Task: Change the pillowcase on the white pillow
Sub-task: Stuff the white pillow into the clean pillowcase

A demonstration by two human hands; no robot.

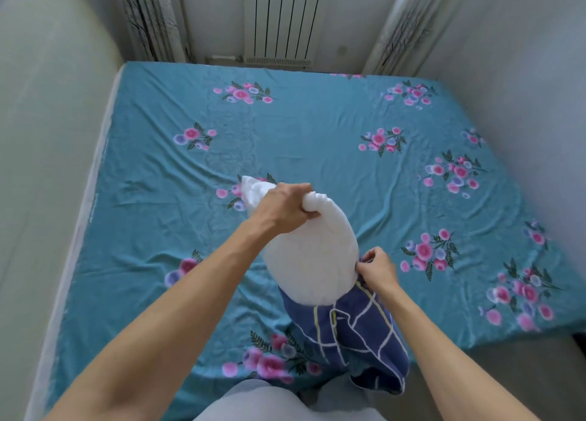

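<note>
— Two hands on it, both busy. The left hand (283, 210) has its fingers (306, 211) clenched round the top end of the pillow (309, 262), bunching the white stuffing into a knob just past the knuckles.

— And the right?

— The right hand (377, 270) pinches the rim of the blue case (355, 328) between thumb and fingertips, tight against the pillow's side. Below those fingers the case hangs slack, with its checked lines twisted; above them the pillow is bare. So most of the pillow is out, and only its bottom end sits inside the case's mouth.

— Coming off or going on?

— Can't say from where I stand. Either way, the whole thing is held up over the bed (317, 129), not resting on it.

— What could spoil it?

— That pinch is small. I'd guess if the left hand tugs hard, the rim slips from the right fingertips and the case drops to the sheet. The twist in the cloth under the right hand could also snag the pillow's corner. And the left grip holds only a fistful of filling; it may squirm loose.

— Only the one view?

— Only the head camera, yes.
</note>
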